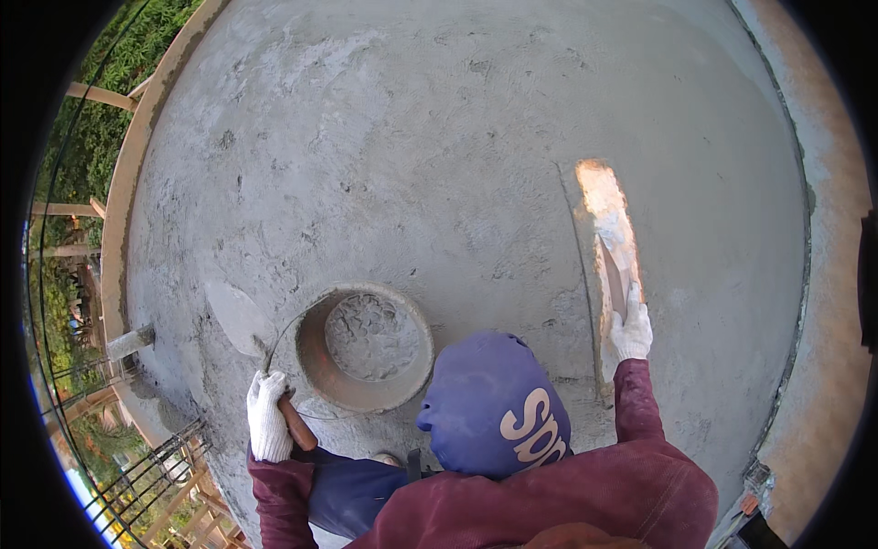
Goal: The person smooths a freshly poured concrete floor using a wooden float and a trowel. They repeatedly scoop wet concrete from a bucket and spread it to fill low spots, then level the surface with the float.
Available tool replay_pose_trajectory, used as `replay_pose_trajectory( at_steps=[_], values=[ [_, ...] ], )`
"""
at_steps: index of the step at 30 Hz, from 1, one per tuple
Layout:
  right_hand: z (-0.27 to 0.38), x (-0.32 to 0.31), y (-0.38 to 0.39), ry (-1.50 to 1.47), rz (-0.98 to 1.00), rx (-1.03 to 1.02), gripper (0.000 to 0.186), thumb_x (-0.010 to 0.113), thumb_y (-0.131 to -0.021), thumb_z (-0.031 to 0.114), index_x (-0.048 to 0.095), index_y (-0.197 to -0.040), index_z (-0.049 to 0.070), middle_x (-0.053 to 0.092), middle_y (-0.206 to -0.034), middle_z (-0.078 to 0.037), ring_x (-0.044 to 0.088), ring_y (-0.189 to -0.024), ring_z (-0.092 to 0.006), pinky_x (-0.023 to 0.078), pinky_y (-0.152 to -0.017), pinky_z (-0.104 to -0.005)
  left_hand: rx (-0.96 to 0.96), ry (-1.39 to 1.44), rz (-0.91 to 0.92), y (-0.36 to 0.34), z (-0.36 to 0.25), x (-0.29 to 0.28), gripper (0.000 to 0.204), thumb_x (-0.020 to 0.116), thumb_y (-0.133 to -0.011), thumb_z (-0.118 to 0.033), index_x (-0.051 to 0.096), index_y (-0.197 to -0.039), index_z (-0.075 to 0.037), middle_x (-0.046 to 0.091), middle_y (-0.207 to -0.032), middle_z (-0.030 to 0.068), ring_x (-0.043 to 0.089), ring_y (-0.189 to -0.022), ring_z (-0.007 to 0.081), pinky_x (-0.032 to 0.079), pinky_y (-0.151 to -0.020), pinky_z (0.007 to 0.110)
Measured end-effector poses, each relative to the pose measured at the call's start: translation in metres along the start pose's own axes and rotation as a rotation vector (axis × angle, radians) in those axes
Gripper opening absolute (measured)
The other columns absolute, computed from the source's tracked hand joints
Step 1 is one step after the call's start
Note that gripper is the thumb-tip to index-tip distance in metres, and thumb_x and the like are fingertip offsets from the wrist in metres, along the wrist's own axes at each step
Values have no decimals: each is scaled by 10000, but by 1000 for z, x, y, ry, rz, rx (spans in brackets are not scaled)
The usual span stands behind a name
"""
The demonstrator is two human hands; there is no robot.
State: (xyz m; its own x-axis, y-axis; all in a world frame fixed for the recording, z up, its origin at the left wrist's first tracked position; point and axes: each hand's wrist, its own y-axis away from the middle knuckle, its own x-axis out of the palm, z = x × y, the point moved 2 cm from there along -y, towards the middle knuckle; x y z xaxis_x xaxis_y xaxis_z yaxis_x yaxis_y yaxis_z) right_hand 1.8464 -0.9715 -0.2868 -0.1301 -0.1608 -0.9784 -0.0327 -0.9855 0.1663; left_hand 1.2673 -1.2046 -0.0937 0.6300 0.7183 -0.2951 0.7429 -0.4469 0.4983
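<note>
In a white glove, my left hand (pixel 268 416) is closed round the brown handle of a trowel (pixel 240 316). The trowel's grey, mortar-coated blade points away from me, just left of a round bucket (pixel 413 316). Wet grey mortar (pixel 370 337) lies inside the bucket, and its thin wire handle loops out to the left. My right hand (pixel 631 329), also gloved in white, grips a long narrow float (pixel 605 197). Pale and cement-smeared, the float rests lengthwise on the grey cement surface (pixel 476 183). A thin ridge line runs along its left side.
Blue cloth covers my bent knee (pixel 494 403), between bucket and float. A raised edge (pixel 119 210) curves along the left, with wooden posts, cables and greenery beyond. Steel bars (pixel 151 467) stick out at lower left near a short pipe stub (pixel 131 342). A tan strip (pixel 823 183) borders the right.
</note>
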Motion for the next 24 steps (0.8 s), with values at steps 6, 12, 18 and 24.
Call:
replay_pose_trajectory(
  at_steps=[6,12,18,24],
  values=[
    [165,-105,-8,-588,55,-315,378,681,-941,283,694,-1222,31,703,-1158,-170,668,-1085,-326,538,-933,-422,44,445,170,14,-36,45,192,638,-1018,-258,634,-1089,-79,660,-1087,85,640,-993,184,540,-902,358],
    [382,-171,29,-730,1286,-992,763,653,-974,453,379,-1541,21,629,-1284,-230,687,-1013,-261,568,-876,-347,-103,600,438,35,-52,129,291,636,-1045,-344,645,-1117,-62,652,-1001,20,628,-937,148,532,-822,316],
    [408,-175,55,-644,1154,-879,1113,746,-814,306,71,-1638,-16,537,-1331,-258,669,-1004,-295,570,-831,-361,-80,635,448,41,-59,136,663,482,-1056,-596,489,-1390,-24,545,-1346,138,527,-1284,236,438,-1092,407],
    [371,-224,17,-797,950,-530,786,609,-850,131,341,-1589,118,548,-861,-10,531,-614,-84,494,-500,-253,214,253,339,5,-14,56,806,796,-899,-250,368,-1498,77,636,-1051,61,596,-894,119,496,-812,276]
  ],
)
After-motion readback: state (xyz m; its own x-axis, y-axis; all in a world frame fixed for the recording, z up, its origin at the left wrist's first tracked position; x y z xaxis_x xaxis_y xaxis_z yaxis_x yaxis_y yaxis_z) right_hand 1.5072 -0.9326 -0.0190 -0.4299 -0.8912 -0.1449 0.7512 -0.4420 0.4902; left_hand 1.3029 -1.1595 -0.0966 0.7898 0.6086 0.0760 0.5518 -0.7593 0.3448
